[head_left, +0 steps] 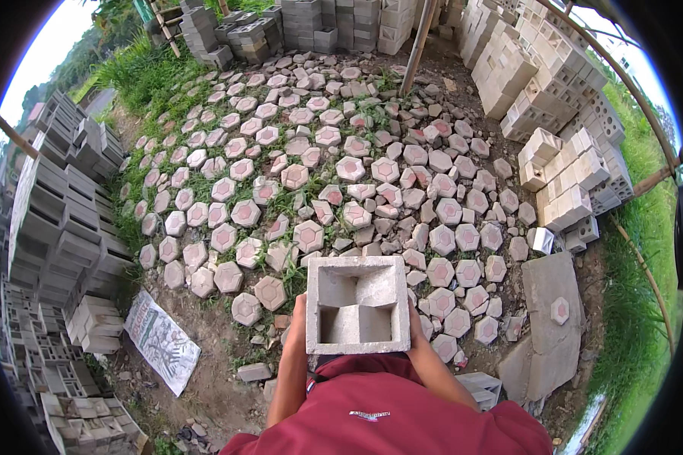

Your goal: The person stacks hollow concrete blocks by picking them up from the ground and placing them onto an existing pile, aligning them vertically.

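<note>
A square, pale grey concrete ventilation block (357, 262) is held up in front of my body. Its face is turned upward, showing slanted inner hollows. My left hand (299, 322) presses against the block's left side, and my right hand (417, 326) against its right side. Most of the fingers are hidden behind the block. Beneath and beyond it lie many hexagonal paving stones (308, 236) with pinkish centres, set in dirt and grass.
Stacked grey blocks (68, 220) line the left, and more block stacks (546, 68) stand at the far right. A wooden post (421, 47) rises at the back. A printed sheet (161, 341) lies at left; a concrete slab (552, 326) lies at right.
</note>
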The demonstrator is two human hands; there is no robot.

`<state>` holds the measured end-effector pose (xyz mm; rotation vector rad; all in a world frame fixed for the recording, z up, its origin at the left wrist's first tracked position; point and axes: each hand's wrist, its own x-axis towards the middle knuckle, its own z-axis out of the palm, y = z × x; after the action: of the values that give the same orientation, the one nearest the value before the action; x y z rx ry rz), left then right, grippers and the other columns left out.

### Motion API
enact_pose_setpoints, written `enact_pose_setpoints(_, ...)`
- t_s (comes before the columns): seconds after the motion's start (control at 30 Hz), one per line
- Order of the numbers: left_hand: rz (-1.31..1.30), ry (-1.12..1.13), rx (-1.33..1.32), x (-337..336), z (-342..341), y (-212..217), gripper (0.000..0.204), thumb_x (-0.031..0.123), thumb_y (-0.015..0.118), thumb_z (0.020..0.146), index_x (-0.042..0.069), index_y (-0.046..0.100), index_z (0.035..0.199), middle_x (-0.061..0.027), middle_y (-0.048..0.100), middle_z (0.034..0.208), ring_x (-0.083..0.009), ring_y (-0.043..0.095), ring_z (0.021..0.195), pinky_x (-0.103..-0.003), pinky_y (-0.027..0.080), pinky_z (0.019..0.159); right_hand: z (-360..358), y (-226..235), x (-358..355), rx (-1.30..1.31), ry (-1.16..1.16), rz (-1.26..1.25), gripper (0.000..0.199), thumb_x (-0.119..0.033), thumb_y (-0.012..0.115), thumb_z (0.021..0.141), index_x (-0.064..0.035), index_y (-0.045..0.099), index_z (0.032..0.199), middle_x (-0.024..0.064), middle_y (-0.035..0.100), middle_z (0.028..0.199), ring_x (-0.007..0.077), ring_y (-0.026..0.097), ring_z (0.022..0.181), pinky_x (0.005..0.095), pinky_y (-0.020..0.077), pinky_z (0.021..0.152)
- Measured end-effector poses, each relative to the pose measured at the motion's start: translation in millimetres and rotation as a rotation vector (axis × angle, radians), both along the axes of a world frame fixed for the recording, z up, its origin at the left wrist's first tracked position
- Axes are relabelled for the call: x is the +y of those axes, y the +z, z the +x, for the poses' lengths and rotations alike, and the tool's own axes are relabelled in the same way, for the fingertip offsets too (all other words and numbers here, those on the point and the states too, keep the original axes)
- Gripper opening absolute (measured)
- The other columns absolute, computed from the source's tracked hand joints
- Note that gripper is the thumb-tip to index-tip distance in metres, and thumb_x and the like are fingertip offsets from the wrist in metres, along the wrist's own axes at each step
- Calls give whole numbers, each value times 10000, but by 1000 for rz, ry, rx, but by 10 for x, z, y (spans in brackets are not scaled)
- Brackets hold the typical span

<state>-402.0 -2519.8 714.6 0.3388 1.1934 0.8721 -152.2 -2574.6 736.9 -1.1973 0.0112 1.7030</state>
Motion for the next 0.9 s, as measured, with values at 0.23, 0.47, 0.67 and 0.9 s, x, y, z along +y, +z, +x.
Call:
enact_pose_setpoints(0.23,51,119,-114,1296,219,-212,489,450,422,1007,64,571,1267,-70,628,1125,-183,576,1004,-335,462,901,328,-369,1538,-58,92,161,551,-469,371,1023,-42,524,1336,105,623,1193,219,638,1015,352,531,867)
enact_pose_setpoints(0.47,2,65,-107,2904,590,240,468,411,428,1014,49,561,1279,-77,639,1129,-181,594,999,-328,478,900,644,14,3013,-71,45,108,549,-475,383,1024,-44,517,1338,93,619,1174,199,630,982,338,525,854)
enact_pose_setpoints(0.67,45,14,-75,3914,1022,521,489,440,444,1008,48,570,1271,-73,634,1123,-183,586,988,-312,468,894,1011,104,3888,-58,-66,161,582,-494,395,1011,-42,487,1365,107,604,1202,219,620,1032,352,518,886)
enact_pose_setpoints(0.9,57,-13,-159,5109,1055,503,541,481,399,1011,48,561,1292,-81,622,1164,-201,577,1019,-337,464,902,1096,211,5100,-174,17,210,664,-552,364,1009,-60,403,1453,110,550,1324,207,573,1134,342,482,952)
